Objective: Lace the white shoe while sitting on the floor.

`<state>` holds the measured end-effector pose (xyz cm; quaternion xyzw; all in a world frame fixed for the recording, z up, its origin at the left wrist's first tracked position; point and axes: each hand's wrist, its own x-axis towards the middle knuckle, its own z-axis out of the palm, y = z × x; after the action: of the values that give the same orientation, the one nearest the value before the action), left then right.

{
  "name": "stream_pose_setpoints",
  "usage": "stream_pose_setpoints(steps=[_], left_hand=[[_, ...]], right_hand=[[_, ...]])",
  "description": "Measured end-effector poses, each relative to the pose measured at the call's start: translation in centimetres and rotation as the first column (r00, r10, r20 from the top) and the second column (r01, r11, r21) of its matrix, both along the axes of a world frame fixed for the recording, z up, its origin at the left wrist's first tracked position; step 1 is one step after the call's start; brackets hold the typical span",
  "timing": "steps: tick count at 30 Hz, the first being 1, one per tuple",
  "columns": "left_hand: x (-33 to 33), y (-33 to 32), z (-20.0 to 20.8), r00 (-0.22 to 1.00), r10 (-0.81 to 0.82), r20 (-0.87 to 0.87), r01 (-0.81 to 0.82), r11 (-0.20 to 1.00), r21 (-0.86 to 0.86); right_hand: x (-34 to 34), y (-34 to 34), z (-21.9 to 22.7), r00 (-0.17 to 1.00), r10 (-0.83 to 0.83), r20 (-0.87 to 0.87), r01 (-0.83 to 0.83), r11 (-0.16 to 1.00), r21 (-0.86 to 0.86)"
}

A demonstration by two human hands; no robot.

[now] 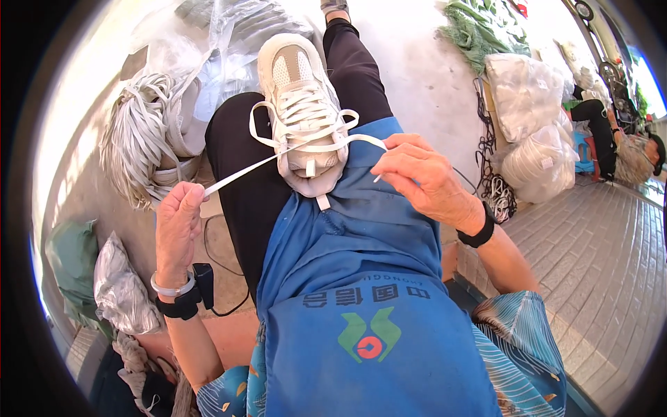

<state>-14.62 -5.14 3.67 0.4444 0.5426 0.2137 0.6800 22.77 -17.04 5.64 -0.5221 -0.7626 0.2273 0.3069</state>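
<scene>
A cream and beige sneaker (309, 115) rests on my lap, its toe pointing away from me. White flat laces (306, 104) criss-cross its tongue, and loops stick out on both sides near the top eyelets. My left hand (179, 222) pinches one lace end, drawn taut to the lower left of the shoe. On the other side, my right hand (424, 177) grips the other lace, which arcs from the collar to my fingers; a short tip shows below them. A blue apron (347, 257) covers my lap beneath the heel.
At the left lies a large bundle of white laces (139, 139) beside clear plastic bags (229, 55). Stuffed plastic bags (524, 97) and dark cords (486, 132) lie on the right. Farther right, another person (611, 139) sits. Green netting (483, 31) is at the back.
</scene>
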Motion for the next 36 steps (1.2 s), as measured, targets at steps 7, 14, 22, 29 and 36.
stream_pose_setpoints(steps=[7, 14, 22, 29, 36], left_hand=[[0.0, 0.4, -0.7, 0.974, -0.008, -0.227, 0.051, 0.981, 0.188], [-0.7, 0.0, -1.0, 0.985, -0.069, -0.16, 0.071, 0.997, 0.006], [0.2, -0.2, -0.1, 0.952, -0.22, -0.214, 0.244, 0.965, 0.092], [0.5, -0.2, -0.6, 0.958, -0.262, -0.118, 0.27, 0.962, 0.049], [5.4, -0.9, 1.0, 0.981, -0.138, -0.134, 0.16, 0.973, 0.165]], right_hand=[[-1.7, 0.5, 4.7, 0.663, -0.308, -0.682, -0.06, 0.887, -0.458], [0.1, 1.4, 3.1, 0.985, 0.108, -0.136, -0.135, 0.968, -0.209], [1.5, 1.9, 6.0, 0.991, -0.02, -0.132, -0.042, 0.893, -0.448], [0.8, 2.3, 2.2, 0.957, 0.047, 0.288, 0.002, 0.986, -0.166], [-0.6, 3.7, 1.1, 0.941, 0.047, 0.335, 0.002, 0.989, -0.146]])
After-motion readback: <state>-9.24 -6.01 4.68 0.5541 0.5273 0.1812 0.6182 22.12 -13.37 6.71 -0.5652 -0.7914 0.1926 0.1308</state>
